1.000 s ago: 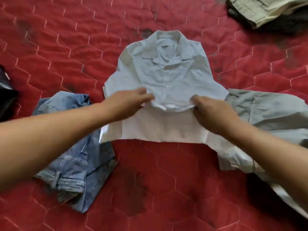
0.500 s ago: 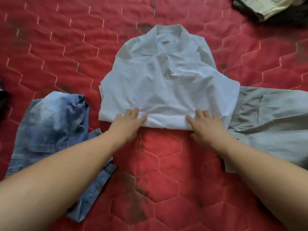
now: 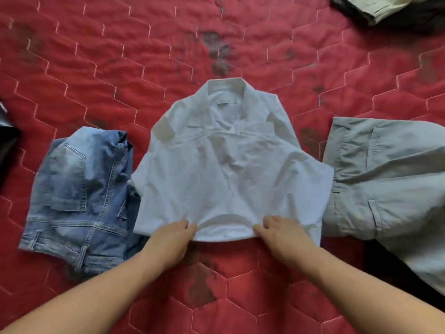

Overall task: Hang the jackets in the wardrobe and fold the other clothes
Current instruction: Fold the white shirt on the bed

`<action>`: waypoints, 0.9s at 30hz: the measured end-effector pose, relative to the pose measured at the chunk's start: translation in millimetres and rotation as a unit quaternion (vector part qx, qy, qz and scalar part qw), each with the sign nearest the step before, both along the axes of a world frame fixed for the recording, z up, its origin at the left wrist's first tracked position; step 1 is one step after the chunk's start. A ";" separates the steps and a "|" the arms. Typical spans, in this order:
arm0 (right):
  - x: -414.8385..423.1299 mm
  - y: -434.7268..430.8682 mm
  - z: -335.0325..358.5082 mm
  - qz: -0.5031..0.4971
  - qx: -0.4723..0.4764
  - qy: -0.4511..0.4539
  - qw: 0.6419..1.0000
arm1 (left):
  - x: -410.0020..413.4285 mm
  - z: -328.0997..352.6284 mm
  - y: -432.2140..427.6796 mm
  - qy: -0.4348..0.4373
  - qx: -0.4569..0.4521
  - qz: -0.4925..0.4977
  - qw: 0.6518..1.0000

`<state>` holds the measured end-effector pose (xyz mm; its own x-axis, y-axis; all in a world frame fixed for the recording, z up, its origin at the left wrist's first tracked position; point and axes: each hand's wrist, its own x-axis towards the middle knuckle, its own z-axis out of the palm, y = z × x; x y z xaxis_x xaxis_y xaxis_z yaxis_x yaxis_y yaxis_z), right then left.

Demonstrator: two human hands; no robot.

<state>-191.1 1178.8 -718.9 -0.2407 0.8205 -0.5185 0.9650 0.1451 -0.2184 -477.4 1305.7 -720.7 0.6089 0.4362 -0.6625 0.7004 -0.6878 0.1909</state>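
Note:
A white collared shirt (image 3: 231,169) lies folded in half on the red quilted bedspread (image 3: 120,56), collar away from me. My left hand (image 3: 172,236) and my right hand (image 3: 280,231) both pinch its near folded edge, and the cloth between them lifts slightly. Folded blue jeans (image 3: 77,201) lie to the left of the shirt, touching it. Grey-green trousers (image 3: 385,184) lie spread out to the right, partly under the shirt's right edge.
At the top right corner is a pile of pale and dark clothes (image 3: 375,8). A black object (image 3: 7,145) shows at the left edge. The bedspread has dark stains in several places.
The shirt's lower half was folded up over its front. My hands then came back to the near fold, first pressing flat, now pinching the edge.

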 end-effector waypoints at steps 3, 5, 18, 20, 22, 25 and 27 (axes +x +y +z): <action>-14.0 -22.7 -2.7 -0.013 -0.034 0.014 0.999 | -15.5 5.5 -19.0 -0.006 -0.030 -0.005 1.000; -10.9 -15.5 3.2 -0.087 -0.016 0.054 0.995 | -10.9 14.5 -13.6 0.004 -0.062 0.008 0.998; 85.5 138.2 17.8 -0.290 -0.058 -0.120 0.948 | 113.6 5.0 172.3 -0.001 0.125 0.093 0.988; 96.3 131.2 16.7 -0.280 -0.049 -0.042 0.958 | 101.3 8.1 176.7 0.000 0.110 0.098 0.989; 103.0 131.9 21.4 -0.259 0.040 -0.006 0.965 | 84.2 8.5 180.5 -0.011 0.071 0.102 0.992; 111.9 151.4 29.5 -0.179 0.175 -0.032 0.968 | 56.0 3.4 188.4 -0.037 0.078 0.109 0.990; 117.5 168.8 30.5 -0.151 0.198 -0.058 0.967 | 40.8 -1.5 193.7 -0.060 0.131 0.112 0.983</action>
